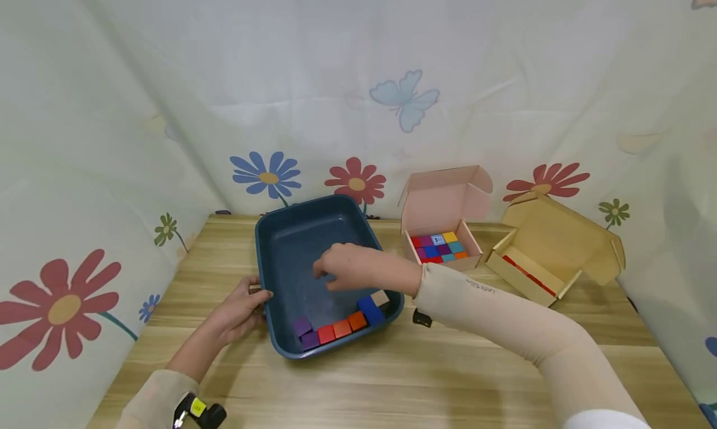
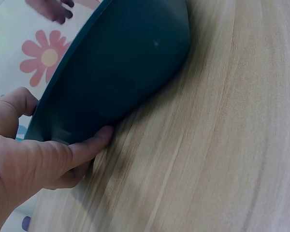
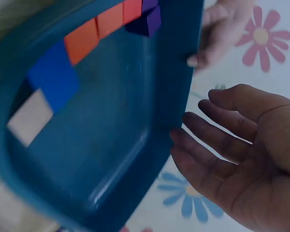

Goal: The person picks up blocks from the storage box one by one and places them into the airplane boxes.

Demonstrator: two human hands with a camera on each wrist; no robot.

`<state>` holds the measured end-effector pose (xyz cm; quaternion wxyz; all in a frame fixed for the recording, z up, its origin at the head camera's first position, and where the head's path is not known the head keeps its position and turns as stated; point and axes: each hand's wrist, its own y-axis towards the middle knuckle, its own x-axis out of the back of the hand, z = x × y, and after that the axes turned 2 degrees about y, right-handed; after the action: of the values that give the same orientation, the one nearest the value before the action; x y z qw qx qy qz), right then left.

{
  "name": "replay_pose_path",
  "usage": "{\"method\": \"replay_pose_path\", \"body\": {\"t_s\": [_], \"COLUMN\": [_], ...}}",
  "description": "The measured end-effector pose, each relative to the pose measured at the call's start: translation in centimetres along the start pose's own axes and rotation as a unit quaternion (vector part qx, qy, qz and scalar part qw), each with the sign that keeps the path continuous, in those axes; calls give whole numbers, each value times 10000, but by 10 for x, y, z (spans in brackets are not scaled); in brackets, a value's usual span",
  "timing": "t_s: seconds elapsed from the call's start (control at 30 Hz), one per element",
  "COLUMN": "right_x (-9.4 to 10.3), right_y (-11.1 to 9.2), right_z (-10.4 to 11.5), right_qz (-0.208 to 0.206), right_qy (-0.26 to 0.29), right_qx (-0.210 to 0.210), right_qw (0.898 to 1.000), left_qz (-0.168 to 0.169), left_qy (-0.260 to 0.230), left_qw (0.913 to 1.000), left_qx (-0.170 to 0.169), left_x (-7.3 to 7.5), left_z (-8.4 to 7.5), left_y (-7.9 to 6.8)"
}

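Observation:
A dark blue plastic tray stands tilted on the table, its near side lower. My left hand grips its left side, thumb on the rim and fingers underneath, as the left wrist view shows. My right hand hovers over the tray with relaxed fingers and holds nothing. Along the tray's near edge lie several coloured blocks: purple blocks, a red block, orange blocks, blue blocks and a pale wooden block. The right wrist view shows the fingers spread beside the rim.
Behind and right of the tray, an open pink box holds rows of coloured blocks. Farther right stands an open yellow box with a red strip along its front. The wooden table ends at a flower-printed curtain.

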<state>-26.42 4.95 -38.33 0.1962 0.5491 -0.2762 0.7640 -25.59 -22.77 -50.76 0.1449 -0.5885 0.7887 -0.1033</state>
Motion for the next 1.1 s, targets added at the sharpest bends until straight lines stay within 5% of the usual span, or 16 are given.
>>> {"method": "replay_pose_path", "body": {"t_s": [0.3,0.57,1.1], "right_x": [-33,-63,-75], "right_y": [48,62,67], "right_z": [19,23,37], "right_qz": [709,1264,1104], "right_qy": [-14,-108,30], "right_qx": [506,517,330], "right_qw": [9962,9906,9933], "left_qz": [-18,58,92], "left_qy": [31,-29,-47], "left_qw": [10000,10000,9999], "left_qx": [9,-26,2], "left_x": [4,4,4], "left_z": [-1,-2,5], "left_y": [3,2,2]}}
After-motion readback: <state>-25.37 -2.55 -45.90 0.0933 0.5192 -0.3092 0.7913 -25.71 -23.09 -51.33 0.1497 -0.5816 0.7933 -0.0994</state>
